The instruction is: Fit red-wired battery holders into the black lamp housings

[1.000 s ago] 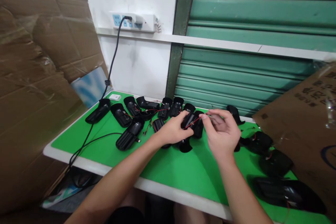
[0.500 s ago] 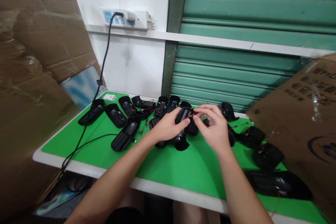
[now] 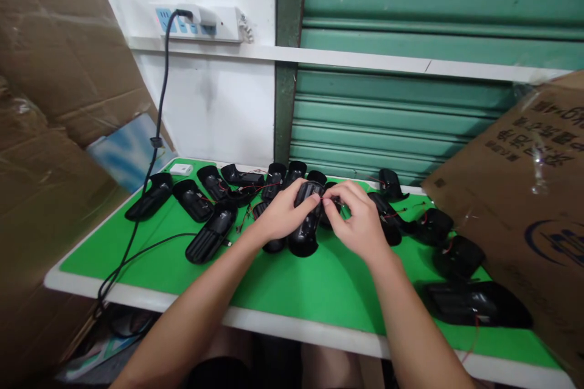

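Note:
My left hand point(image 3: 285, 213) is wrapped round a black plastic housing point(image 3: 304, 237), its thumb lying across the upper part. The housing is tilted above the green mat, its rounded flared end toward me. Close on its right, my right hand point(image 3: 358, 219) pinches a thin red wire point(image 3: 325, 198) between thumb and forefinger, near my left thumb. Similar black housings, several with red wires, lie behind and on both sides, such as one at the left point(image 3: 212, 234) and one at the right point(image 3: 477, 304).
The green mat point(image 3: 283, 292) covers a white-edged table. A black cable point(image 3: 162, 91) runs from the wall power strip point(image 3: 228, 24) down over the table's left side. Cardboard boxes stand at the left point(image 3: 68, 55) and right point(image 3: 511, 194). A small white block point(image 3: 181, 169) sits at the back left.
My right fingers have come down and closer to my left thumb at the wire. The held housing has turned slightly. The whole view has shifted a little.

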Demonstrator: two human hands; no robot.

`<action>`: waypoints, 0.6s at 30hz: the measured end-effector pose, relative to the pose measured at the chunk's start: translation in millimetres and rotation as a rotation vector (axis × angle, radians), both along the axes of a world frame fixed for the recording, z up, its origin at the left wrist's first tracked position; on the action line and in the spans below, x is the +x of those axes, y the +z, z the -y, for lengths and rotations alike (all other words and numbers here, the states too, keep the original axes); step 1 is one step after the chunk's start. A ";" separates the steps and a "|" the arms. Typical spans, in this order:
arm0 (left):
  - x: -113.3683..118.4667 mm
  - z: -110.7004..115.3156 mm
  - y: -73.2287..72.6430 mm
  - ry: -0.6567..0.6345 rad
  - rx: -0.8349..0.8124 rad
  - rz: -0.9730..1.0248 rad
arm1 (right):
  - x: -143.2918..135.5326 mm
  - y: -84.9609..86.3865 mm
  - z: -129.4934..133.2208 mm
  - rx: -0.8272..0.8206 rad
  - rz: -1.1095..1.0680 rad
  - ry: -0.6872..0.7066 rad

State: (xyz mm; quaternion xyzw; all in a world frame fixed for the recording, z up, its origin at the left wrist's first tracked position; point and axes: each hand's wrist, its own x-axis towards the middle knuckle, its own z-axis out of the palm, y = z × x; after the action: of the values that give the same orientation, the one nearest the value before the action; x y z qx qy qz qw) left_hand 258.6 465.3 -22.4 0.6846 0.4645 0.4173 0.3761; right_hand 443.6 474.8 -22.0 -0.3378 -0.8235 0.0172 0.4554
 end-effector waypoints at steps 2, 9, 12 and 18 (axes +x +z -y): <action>-0.1 -1.8 -0.1 0.016 -0.016 0.028 | -0.1 1.3 1.2 0.009 -0.012 0.017; -7.9 2.3 9.1 -0.199 -0.154 -0.039 | -2.9 4.8 5.4 0.075 -0.113 -0.019; -7.6 6.0 8.8 -0.351 -0.094 -0.075 | -7.5 4.5 8.5 0.074 -0.181 -0.057; -4.0 4.6 4.6 -0.386 -0.321 0.106 | -12.3 -0.5 10.1 -0.039 -0.359 -0.134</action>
State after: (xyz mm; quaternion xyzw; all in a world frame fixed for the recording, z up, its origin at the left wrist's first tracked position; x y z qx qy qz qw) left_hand 254.6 460.7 -17.8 0.6690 0.3653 0.2940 0.5766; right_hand 431.3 464.7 -22.5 -0.3921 -0.7043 0.0630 0.5884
